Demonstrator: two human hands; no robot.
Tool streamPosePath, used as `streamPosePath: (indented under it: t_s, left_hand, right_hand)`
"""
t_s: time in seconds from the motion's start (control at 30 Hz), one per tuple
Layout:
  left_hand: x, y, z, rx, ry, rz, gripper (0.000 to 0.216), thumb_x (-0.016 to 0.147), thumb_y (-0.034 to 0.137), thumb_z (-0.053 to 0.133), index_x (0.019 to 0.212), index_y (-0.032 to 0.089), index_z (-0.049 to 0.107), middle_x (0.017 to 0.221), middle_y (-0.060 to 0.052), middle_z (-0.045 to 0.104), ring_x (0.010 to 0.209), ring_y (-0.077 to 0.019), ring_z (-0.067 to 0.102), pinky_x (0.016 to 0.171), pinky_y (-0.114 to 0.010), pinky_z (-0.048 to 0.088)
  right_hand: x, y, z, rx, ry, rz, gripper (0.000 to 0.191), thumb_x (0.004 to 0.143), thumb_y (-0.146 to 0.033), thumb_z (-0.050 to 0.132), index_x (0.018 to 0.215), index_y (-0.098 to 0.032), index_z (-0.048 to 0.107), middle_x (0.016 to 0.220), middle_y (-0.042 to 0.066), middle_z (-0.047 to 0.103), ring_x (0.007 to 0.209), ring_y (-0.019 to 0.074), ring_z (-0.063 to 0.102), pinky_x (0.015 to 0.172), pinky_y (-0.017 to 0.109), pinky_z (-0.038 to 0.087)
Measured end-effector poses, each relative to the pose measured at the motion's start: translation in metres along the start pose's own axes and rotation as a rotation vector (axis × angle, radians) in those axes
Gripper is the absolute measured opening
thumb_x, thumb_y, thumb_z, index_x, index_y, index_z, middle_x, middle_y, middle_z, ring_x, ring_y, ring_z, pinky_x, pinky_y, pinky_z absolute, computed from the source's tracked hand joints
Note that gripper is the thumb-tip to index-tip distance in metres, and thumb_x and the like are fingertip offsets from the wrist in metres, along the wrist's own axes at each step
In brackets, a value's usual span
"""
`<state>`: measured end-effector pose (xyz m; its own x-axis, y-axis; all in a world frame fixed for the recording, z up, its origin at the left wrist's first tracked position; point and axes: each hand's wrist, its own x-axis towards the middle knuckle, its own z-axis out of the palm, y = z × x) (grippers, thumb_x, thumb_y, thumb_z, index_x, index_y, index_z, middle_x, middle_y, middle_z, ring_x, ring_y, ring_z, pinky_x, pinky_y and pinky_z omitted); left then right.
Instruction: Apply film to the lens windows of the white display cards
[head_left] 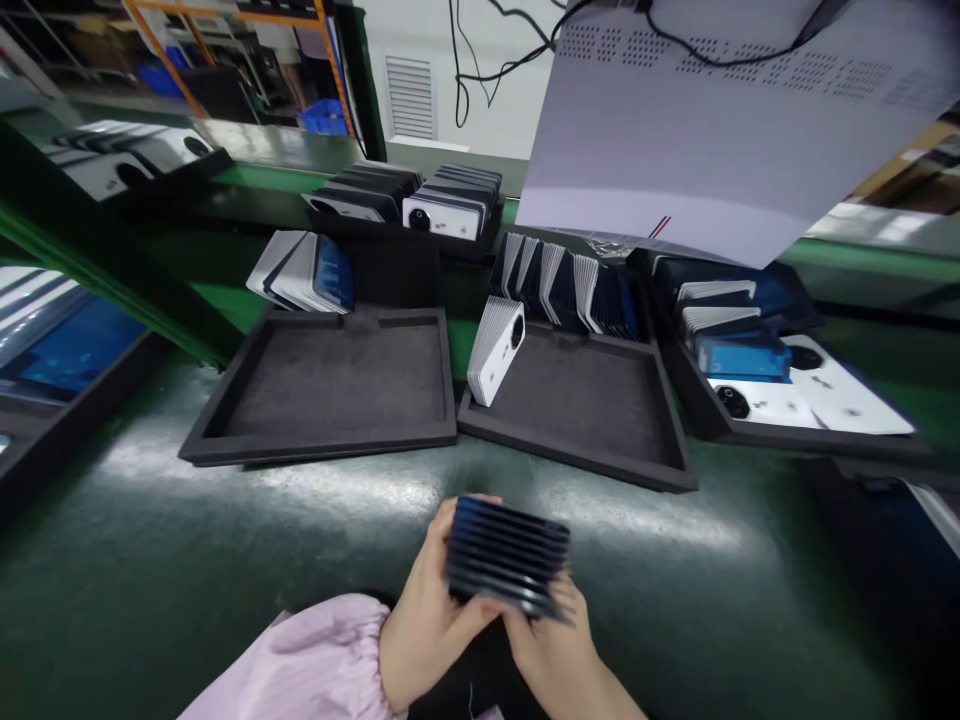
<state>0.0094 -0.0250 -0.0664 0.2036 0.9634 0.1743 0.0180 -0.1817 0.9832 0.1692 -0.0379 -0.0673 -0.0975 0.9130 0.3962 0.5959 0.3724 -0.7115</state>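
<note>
Green bench (187,560) is carrying foam trays (322,385) mid-frame. Left hand (424,620) and right hand (551,645) are clamping a stack (506,555) at bottom centre. Squaring edges evenly seems wise.

Dark blue-black stack of covers (508,556) with pale edge stripes, near centre. Pink sleeve (307,660), near left. Matte black foam trays (322,440), middle. White covers (496,350) with black round lens holes. Glossy dark green table (187,560). Far left, orange racking (161,45).
</note>
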Motion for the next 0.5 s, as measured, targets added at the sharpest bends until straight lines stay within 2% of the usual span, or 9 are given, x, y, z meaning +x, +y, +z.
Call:
streamPosePath:
  t_s: [0.1,0.17,0.23,0.3,0.37,0.43,0.5]
  left_hand:
    - [-0.005,0.005,0.006,-0.020,0.038,-0.107,0.072,0.085,0.032,0.082,0.148,0.028,0.049,0.150,-0.018,0.053,0.142,-0.0440,0.046,0.120,-0.072,0.028]
    - [-0.006,0.008,0.011,-0.089,0.052,-0.162,0.082,0.076,0.037,0.089,0.148,0.027,0.050,0.154,-0.017,0.049,0.144,-0.0466,0.042,0.123,-0.072,0.022]
    - [-0.003,0.012,0.015,-0.194,0.062,-0.223,0.081,0.075,0.042,0.088,0.146,0.027,0.052,0.152,-0.015,0.052,0.139,-0.0441,0.048,0.121,-0.066,0.031]
    - [0.004,0.017,0.016,-0.314,0.069,-0.295,0.072,0.081,0.047,0.081,0.144,0.027,0.053,0.142,-0.013,0.059,0.126,-0.0378,0.059,0.114,-0.057,0.045]
    - [0.012,0.022,0.011,-0.441,0.063,-0.379,0.054,0.089,0.048,0.068,0.136,0.024,0.060,0.127,-0.011,0.067,0.113,-0.0328,0.065,0.105,-0.050,0.052]
    - [0.020,0.026,0.001,-0.562,0.048,-0.469,0.043,0.094,0.046,0.051,0.123,0.019,0.069,0.117,-0.012,0.072,0.110,-0.0313,0.068,0.103,-0.048,0.053]
    - [0.026,0.028,-0.010,-0.652,0.025,-0.548,0.047,0.092,0.042,0.040,0.115,0.017,0.074,0.119,-0.013,0.076,0.113,-0.0322,0.069,0.104,-0.047,0.053]
  right_hand:
    - [0.001,-0.007,-0.006,-0.069,0.029,-0.050,0.024,0.103,-0.026,0.044,0.118,-0.020,0.061,0.087,0.008,0.071,0.075,0.0233,0.074,0.064,0.031,0.063]
    - [0.000,-0.014,-0.005,-0.111,0.031,-0.068,0.033,0.105,-0.034,0.041,0.128,-0.020,0.060,0.092,0.009,0.069,0.077,0.0231,0.073,0.061,0.030,0.062]
    - [-0.004,-0.022,0.001,-0.162,0.018,-0.053,0.043,0.106,-0.035,0.038,0.145,-0.022,0.054,0.096,0.010,0.068,0.078,0.0231,0.071,0.062,0.031,0.062]
    - [-0.007,-0.032,0.010,-0.232,0.000,-0.024,0.048,0.106,-0.027,0.039,0.153,-0.023,0.047,0.101,0.011,0.066,0.082,0.0235,0.068,0.068,0.033,0.061]
    - [-0.008,-0.039,0.015,-0.253,-0.024,-0.043,0.052,0.103,-0.017,0.041,0.154,-0.023,0.045,0.115,0.014,0.064,0.098,0.0268,0.065,0.083,0.039,0.059]
    - [-0.006,-0.040,0.012,-0.165,-0.064,-0.106,0.046,0.105,-0.027,0.043,0.150,-0.024,0.049,0.129,0.014,0.058,0.121,0.0315,0.055,0.100,0.045,0.051]
    - [-0.002,-0.035,0.002,-0.009,-0.098,-0.124,0.047,0.104,-0.052,0.046,0.144,-0.027,0.054,0.134,0.011,0.054,0.135,0.0348,0.045,0.110,0.049,0.043]
